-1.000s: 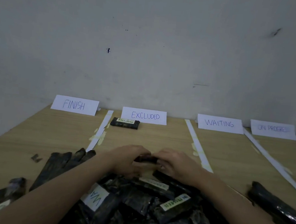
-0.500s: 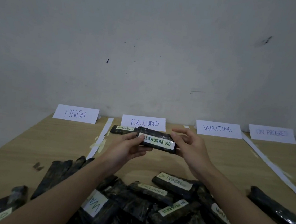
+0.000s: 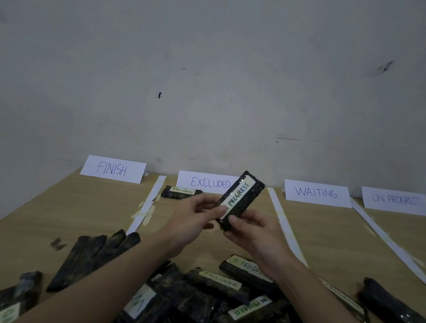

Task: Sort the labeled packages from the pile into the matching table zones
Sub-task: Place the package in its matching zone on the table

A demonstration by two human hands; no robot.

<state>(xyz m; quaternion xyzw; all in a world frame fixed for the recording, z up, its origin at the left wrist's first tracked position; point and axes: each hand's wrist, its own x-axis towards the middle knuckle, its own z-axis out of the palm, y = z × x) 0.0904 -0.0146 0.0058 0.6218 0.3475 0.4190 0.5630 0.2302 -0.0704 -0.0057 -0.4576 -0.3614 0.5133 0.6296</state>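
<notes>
Both hands hold one black plastic-wrapped package with a white "ON PROGRESS" label [image 3: 239, 199] up in the air, above the middle of the light brown wooden tabletop [image 3: 77, 210]. The package is tilted, with its far end up and to the right. The left hand [image 3: 196, 219] pinches its lower left edge with thumb and fingers. The right hand [image 3: 249, 230] grips its bottom end, with the thumb on the label side.

Four white paper signs stand along the back edge by the grey wall [image 3: 215, 70]: the white "FINISH" sign [image 3: 113, 169], the white "EXCLUDED" sign [image 3: 206, 182], the white "WAITING" sign [image 3: 317, 192] and the white "ON PROGRESS" sign [image 3: 395, 200]. White paper strips [image 3: 285, 220] split the tabletop into zones.

One small black package with an "EXCLUDED" label [image 3: 181, 192] lies flat in the EXCLUDED zone, just in front of its sign.

Close to the person lies the big pile of black wrapped packages [image 3: 206, 301]. Some show labels that say ON PROGRESS and EXCLUDED. A long shiny black package [image 3: 400, 314] lies apart at the right.
</notes>
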